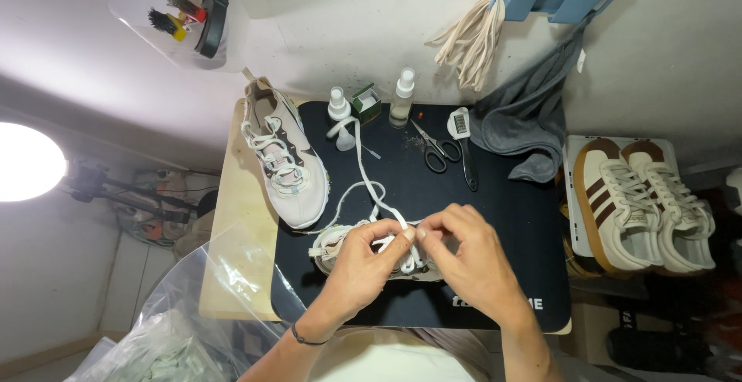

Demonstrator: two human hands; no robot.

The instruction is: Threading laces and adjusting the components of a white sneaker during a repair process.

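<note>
A pale sneaker (334, 244) lies on the black mat (510, 219), mostly covered by my hands. My left hand (363, 266) rests on the shoe and pinches the white shoelace (363, 167) near its top. My right hand (464, 254) meets it thumb to thumb, its fingers closed on the same lace. The lace's free end snakes away across the mat toward the bottles. A second matching sneaker (282, 158) lies on its side at the mat's left edge, laced.
Two spray bottles (402, 97), a small green box (366, 102), scissors (434, 148) and a black-handled brush (464, 150) lie at the mat's far edge. A grey cloth (525, 115) hangs at right. Striped sneakers (641, 200) sit right; clear plastic bag (201, 289) lower left.
</note>
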